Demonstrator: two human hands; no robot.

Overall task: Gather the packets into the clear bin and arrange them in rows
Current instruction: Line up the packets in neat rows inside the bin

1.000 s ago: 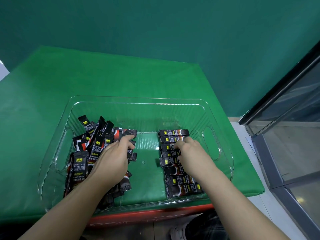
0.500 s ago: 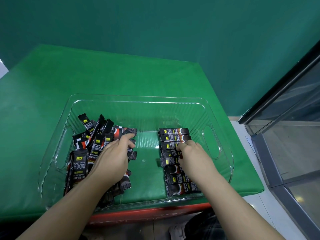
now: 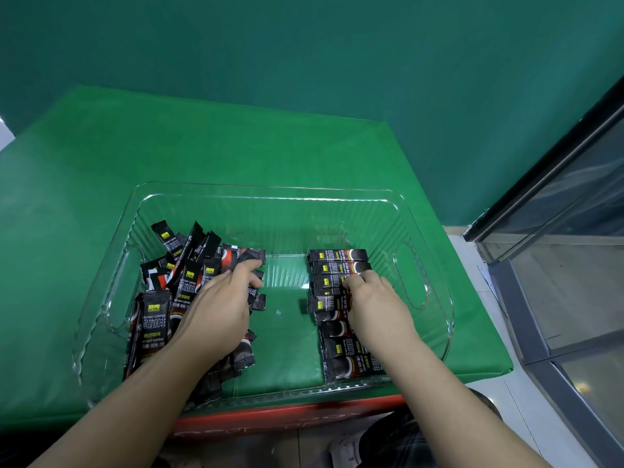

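A clear plastic bin (image 3: 270, 190) stands on the green table. Inside it on the left lies a loose heap of black coffee packets (image 3: 182, 261), pointing every way. On the right, several packets form a neat row (image 3: 339, 256) running from far to near. My left hand (image 3: 216, 305) lies on the heap, its fingers and thumb curled round a packet at the heap's right edge. My right hand (image 3: 374, 305) is over the middle of the row, fingertips bent down and pinching a packet (image 3: 326, 283) there. Both hands hide the packets beneath them.
The green table (image 3: 236, 146) runs back to a teal wall. The bin has cut-out handles on its left (image 3: 123, 288) and right (image 3: 410, 275) walls. A glass-fronted cabinet (image 3: 574, 231) stands at the right. A red box edge (image 3: 287, 417) shows below the table.
My right hand has drawn slightly nearer along the row, uncovering the second packet from the far end. My left hand stays on the heap, its fingers barely shifted.
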